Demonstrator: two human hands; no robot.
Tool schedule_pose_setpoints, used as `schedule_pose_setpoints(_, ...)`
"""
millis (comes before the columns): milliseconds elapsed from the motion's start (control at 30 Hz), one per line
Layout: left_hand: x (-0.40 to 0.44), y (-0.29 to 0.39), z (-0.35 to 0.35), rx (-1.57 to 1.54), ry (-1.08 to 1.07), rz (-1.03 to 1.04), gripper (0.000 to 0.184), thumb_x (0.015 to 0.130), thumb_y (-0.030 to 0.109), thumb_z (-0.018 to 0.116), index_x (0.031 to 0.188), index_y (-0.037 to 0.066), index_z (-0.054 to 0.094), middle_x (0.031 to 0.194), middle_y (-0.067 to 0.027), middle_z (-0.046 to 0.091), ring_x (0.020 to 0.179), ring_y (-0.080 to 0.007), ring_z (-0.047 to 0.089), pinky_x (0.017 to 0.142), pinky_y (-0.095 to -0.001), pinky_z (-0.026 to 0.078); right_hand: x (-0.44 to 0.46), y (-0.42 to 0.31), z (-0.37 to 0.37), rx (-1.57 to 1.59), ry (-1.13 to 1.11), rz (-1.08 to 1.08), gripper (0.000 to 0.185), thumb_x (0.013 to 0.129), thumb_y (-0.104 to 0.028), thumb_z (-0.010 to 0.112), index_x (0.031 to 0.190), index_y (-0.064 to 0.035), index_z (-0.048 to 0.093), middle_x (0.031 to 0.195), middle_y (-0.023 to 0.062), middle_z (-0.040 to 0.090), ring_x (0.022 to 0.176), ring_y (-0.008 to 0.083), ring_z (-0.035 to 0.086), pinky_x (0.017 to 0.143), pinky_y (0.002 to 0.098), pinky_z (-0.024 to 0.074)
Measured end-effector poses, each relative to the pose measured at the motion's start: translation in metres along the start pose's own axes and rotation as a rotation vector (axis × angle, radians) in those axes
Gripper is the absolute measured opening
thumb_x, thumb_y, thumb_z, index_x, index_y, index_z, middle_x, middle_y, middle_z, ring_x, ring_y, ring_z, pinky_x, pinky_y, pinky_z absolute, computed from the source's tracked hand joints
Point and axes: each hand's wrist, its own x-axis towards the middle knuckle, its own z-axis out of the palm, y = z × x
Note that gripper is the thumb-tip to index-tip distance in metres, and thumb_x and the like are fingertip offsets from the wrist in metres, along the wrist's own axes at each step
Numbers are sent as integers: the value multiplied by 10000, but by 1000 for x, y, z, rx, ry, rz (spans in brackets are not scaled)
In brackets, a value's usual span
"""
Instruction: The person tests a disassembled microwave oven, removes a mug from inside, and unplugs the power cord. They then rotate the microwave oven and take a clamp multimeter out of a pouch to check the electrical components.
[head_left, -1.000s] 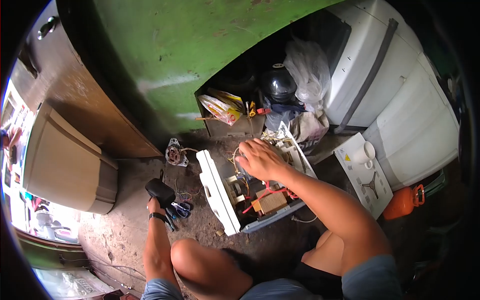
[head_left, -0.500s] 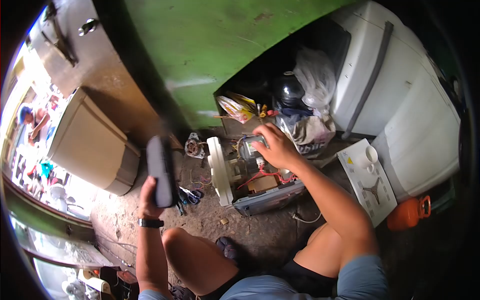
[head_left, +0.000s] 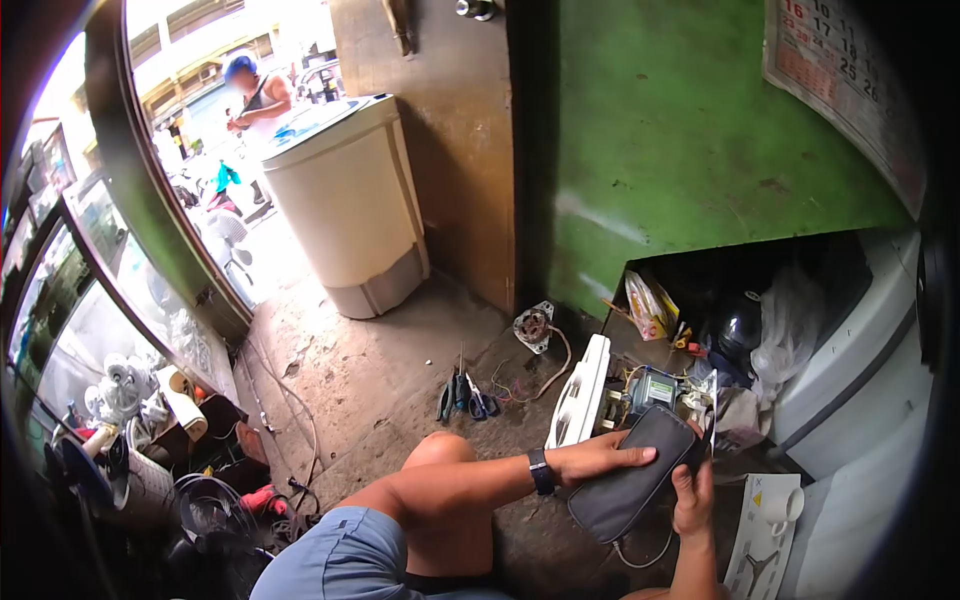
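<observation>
A dark grey zippered case [head_left: 640,480] is held up in front of me, tilted. My left hand [head_left: 605,458], wearing a black wristband, is closed round its left side with the thumb lying on top. My right hand [head_left: 694,500] grips the case's right edge, and some of its fingers are hidden. Just beyond the case lies an opened appliance with a white panel [head_left: 580,395] and a labelled metal motor part [head_left: 655,388], partly covered by the case. A round motor with copper windings [head_left: 533,327] rests on the floor further off.
Scissors [head_left: 483,403] and pliers [head_left: 446,398] lie on the floor. A white cabinet-like appliance [head_left: 350,210] stands by the doorway, where a person [head_left: 258,95] is outside. Plastic bags [head_left: 790,330] fill the alcove. Right of me are a printed box [head_left: 760,545] and a white mug [head_left: 783,508].
My view has swung left. The case has moved across to the right in my left hand, and my right hand has left the opened appliance and now grips the case.
</observation>
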Motion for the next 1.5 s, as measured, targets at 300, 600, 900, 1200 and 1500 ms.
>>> schedule_pose_setpoints(300, -22, 9, 3, 35, 148, 126, 775, 938, 441, 704, 1520, 79, 342, 1276, -57, 598, 1069, -110, 615, 883, -291, 542, -35, 3, -41, 180, -475, 364, 571, 879, -482, 757, 1182, -19, 616, 1069, 65, 676, 1035, 160, 628, 903, 303, 487)
schedule_pose_setpoints(600, -35, 34, 19, 253, 392, 162, 833, 897, 480, 742, 1481, -1, 394, 1314, -105, 599, 1145, -163, 593, 996, -323, 491, -71, 99, 5, -359, -1081, 522, 412, 1013, -321, 608, 1344, -76, 591, 1251, 73, 672, 1193, 177, 593, 1015, 335, 461)
schedule_pose_setpoints(900, -2, 51, 27, 236, 563, 423, 413, 948, 298, 683, 1249, 28, 595, 1100, -78, 692, 977, -187, 685, 859, -343, 564, -292, 350, 113, -297, -1255, 1353, 424, 926, -291, 653, 1262, -31, 647, 1152, 78, 689, 950, 231, 664, 874, 411, 549)
schedule_pose_setpoints(1200, -20, 52, 3, 211, 772, 439, 273, 943, 281, 649, 1126, 81, 626, 1020, -34, 660, 978, -166, 646, 863, -346, 537, -319, 368, 150, -265, -1251, 1250, 442, 913, -338, 649, 1228, -28, 669, 1105, 84, 711, 973, 260, 674, 880, 446, 536)
schedule_pose_setpoints(1500, 7, 71, -74, 56, 635, 432, 434, 974, 354, 573, 1258, 28, 613, 1180, -93, 691, 1060, -219, 667, 954, -364, 528, -298, 347, 151, -281, -1295, 1243, 456, 912, -382, 640, 1215, -43, 675, 1062, 93, 726, 986, 271, 678, 873, 455, 528)
